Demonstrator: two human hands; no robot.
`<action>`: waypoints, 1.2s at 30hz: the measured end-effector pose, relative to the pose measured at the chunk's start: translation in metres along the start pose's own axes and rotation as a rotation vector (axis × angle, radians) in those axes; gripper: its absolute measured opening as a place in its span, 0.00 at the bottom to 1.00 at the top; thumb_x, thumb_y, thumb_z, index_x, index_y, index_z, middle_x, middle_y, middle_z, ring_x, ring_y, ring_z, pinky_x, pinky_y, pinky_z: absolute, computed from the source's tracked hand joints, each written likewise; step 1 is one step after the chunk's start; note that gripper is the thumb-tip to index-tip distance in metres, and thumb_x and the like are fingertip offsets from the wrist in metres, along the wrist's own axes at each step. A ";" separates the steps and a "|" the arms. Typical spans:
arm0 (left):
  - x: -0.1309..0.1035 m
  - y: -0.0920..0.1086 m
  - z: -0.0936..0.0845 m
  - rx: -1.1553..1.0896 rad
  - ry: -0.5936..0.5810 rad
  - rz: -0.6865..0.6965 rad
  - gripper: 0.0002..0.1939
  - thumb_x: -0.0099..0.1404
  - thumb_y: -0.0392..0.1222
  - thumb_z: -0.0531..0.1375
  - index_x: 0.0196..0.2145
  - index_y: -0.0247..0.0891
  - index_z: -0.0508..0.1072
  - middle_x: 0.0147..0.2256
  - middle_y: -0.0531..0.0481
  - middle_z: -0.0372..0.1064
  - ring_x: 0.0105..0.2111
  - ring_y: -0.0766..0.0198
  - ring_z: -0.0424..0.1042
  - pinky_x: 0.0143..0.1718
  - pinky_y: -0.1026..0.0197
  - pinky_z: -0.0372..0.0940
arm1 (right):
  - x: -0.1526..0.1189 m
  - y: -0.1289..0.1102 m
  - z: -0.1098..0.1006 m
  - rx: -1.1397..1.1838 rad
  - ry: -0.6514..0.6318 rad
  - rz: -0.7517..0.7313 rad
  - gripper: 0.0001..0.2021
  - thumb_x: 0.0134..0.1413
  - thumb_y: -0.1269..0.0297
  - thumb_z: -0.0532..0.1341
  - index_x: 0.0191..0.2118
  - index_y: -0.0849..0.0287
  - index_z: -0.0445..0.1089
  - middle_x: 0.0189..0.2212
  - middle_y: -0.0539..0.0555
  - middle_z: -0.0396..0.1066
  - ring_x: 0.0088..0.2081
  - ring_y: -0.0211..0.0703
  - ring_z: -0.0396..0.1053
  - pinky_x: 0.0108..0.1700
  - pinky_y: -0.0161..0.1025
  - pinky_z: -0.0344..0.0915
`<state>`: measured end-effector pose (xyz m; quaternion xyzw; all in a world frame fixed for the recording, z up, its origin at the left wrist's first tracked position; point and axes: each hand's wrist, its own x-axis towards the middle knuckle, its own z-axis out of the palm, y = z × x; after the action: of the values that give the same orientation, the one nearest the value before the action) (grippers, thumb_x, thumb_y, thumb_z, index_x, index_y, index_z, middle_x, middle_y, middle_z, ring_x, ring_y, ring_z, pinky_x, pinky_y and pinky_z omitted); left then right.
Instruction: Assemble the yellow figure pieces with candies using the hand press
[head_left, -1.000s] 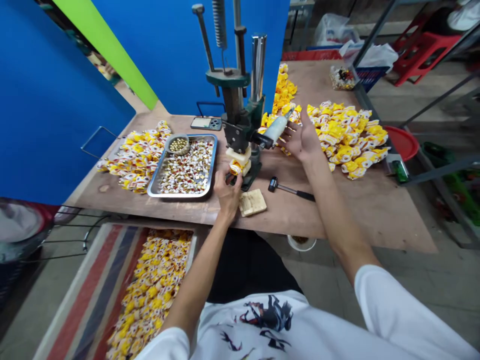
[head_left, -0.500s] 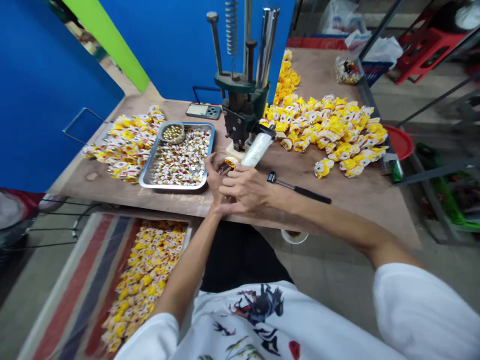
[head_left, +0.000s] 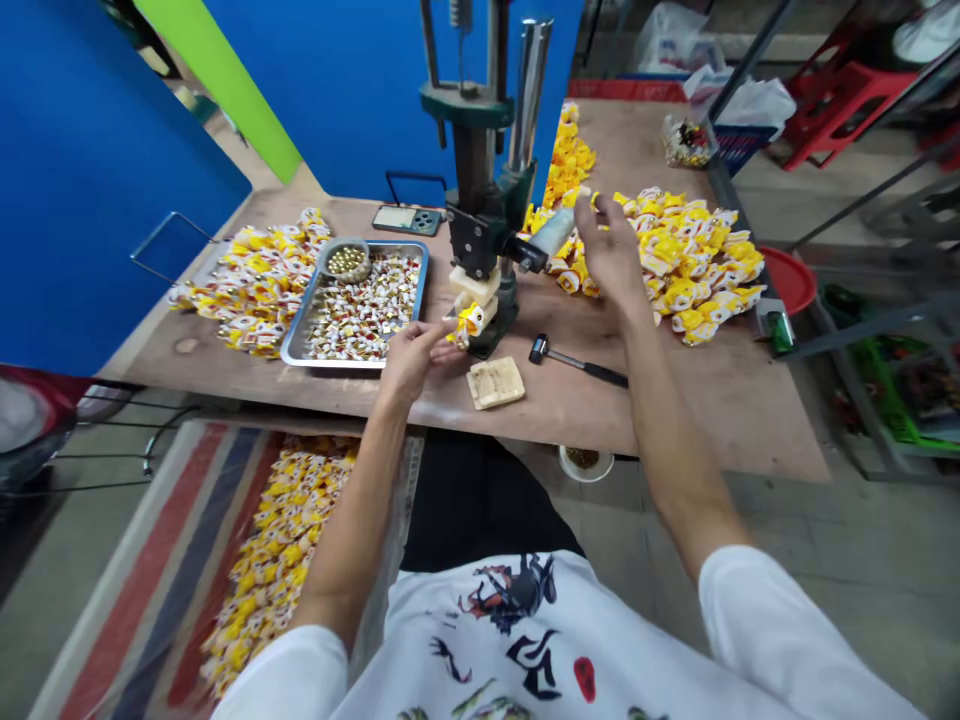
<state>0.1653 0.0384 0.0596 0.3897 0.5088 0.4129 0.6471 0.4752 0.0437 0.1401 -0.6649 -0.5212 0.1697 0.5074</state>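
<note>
My left hand (head_left: pixel 420 358) pinches a small yellow-and-white toy figure (head_left: pixel 470 320) at the pale blocks (head_left: pixel 474 284) under the head of a dark green hand press (head_left: pixel 476 225). The press lever has a handle wrapped in clear plastic (head_left: pixel 553 235). Just right of that handle, my right hand (head_left: pixel 611 245) is raised with its fingers apart, in front of the pile of yellow figures (head_left: pixel 667 250). No grip on the handle shows. A beige block (head_left: pixel 496 383) lies on the table in front of the press.
A metal tray (head_left: pixel 289 350) of small white, red and gold pieces stands left, with a bowl of gold beads (head_left: pixel 346 260) inside. Further left lies a pile of figures (head_left: pixel 255 285). A hammer (head_left: pixel 577 362) and a phone (head_left: pixel 407 220) lie near the press. Below is a striped container (head_left: pixel 161 570).
My hands have parted. The right has risen off the left toward the right, and the lever handle has swung up. The toy figure is now at the press blocks; the beige block has come into view.
</note>
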 end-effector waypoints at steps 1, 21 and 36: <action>-0.008 -0.001 -0.006 -0.037 -0.057 -0.089 0.20 0.57 0.49 0.79 0.37 0.36 0.77 0.34 0.42 0.80 0.35 0.55 0.83 0.43 0.49 0.83 | -0.032 0.009 0.004 -0.012 0.059 -0.082 0.27 0.74 0.38 0.62 0.63 0.54 0.70 0.56 0.58 0.74 0.58 0.52 0.72 0.66 0.59 0.72; -0.040 -0.030 -0.024 0.378 -0.240 -0.047 0.26 0.64 0.63 0.75 0.39 0.40 0.71 0.25 0.45 0.80 0.17 0.61 0.74 0.18 0.64 0.64 | -0.167 0.063 0.044 0.003 -0.568 -0.278 0.23 0.71 0.49 0.68 0.66 0.46 0.77 0.58 0.60 0.72 0.61 0.60 0.70 0.67 0.59 0.68; 0.100 0.039 -0.126 1.483 -0.291 0.731 0.10 0.71 0.35 0.62 0.33 0.38 0.82 0.39 0.40 0.71 0.46 0.49 0.71 0.55 0.48 0.67 | -0.174 0.079 0.027 -0.001 -0.360 -0.146 0.16 0.76 0.50 0.63 0.58 0.48 0.81 0.54 0.59 0.75 0.56 0.55 0.77 0.58 0.51 0.76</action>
<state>0.0509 0.1563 0.0392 0.9038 0.4018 0.1005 0.1078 0.4268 -0.0886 0.0087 -0.5846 -0.6504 0.2482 0.4167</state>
